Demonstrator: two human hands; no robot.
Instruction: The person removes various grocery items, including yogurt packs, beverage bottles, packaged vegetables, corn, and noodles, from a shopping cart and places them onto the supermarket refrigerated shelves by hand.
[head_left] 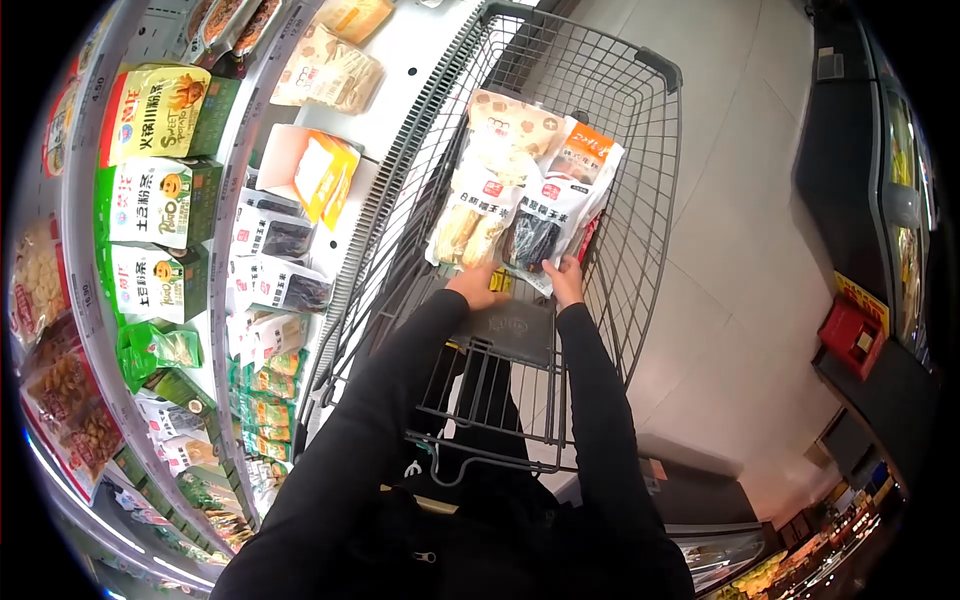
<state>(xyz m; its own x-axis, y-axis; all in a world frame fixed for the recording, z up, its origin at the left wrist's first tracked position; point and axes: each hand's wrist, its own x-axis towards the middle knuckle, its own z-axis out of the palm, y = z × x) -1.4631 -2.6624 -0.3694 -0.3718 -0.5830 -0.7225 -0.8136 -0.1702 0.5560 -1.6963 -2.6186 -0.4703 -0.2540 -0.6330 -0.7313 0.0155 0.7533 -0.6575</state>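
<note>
A shopping cart (668, 215) stands in front of me, with several food packs in its basket. My right hand (566, 279) pinches the lower corner of a bag of dark corn (537, 232). At the bottom edge of a bag of pale corn (468, 232) is my left hand (479, 287), thumb apart from the fingers and fingertips partly hidden against the bag. The two bags lie side by side, printed fronts up. Beyond them rest a beige patterned pack (510, 125) and an orange-topped pack (585, 150).
On the left, a refrigerated shelf (225, 190) carries noodle packs (155, 200), more dark corn bags (290, 285) and an orange-yellow pack (327, 178). Tiled floor (730, 220) runs along the right. A red box (852, 337) sits on a dark counter at the far right.
</note>
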